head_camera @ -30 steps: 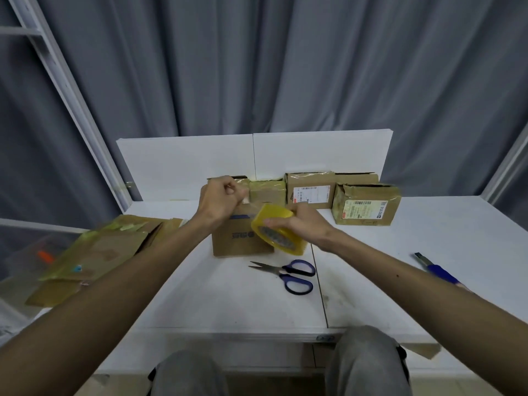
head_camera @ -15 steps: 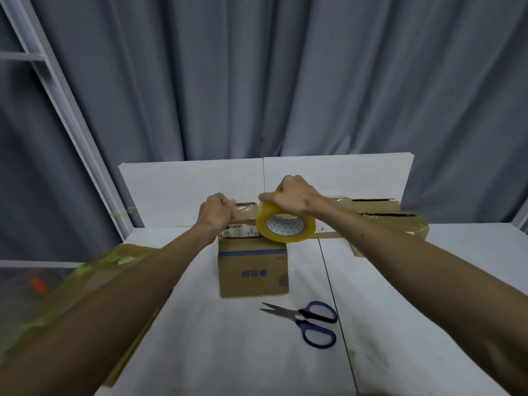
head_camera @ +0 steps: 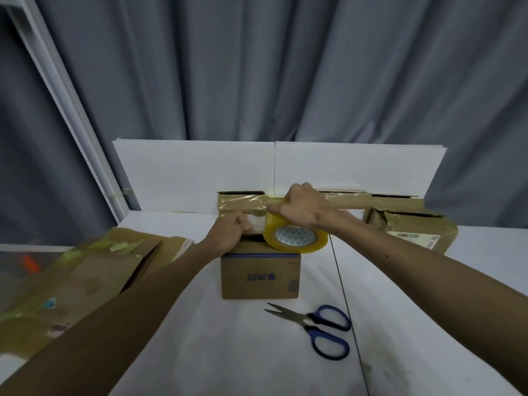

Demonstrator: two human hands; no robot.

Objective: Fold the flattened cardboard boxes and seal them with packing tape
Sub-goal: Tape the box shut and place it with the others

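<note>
At the surface (head_camera: 228, 352) middle, I find one box (head_camera: 260, 278) folded, sealing unfinished: right fingers (head_camera: 278, 207) grasp tape roll (head_camera: 297, 248), left fingers (head_camera: 243, 224) pinch tape end (head_camera: 257, 224); flattened boxes (head_camera: 85, 281) await.

Obstacles, centre: small box (head_camera: 260, 277) upright on the table (head_camera: 228, 352). The room over its top is taken by my left hand (head_camera: 227, 234), pinching the tape strip (head_camera: 254, 224), and my right hand (head_camera: 300, 207), gripping the tape roll (head_camera: 294, 238).
Near side of the box, slightly right: scissors (head_camera: 320, 327).
Left: flattened cardboard stack (head_camera: 80, 281), under my forearm.
Far: row of boxes (head_camera: 243, 204) against the white backboard (head_camera: 200, 172); far right, a crumpled box (head_camera: 414, 231).
Passage: bare table near left of the scissors and along the right side.
</note>
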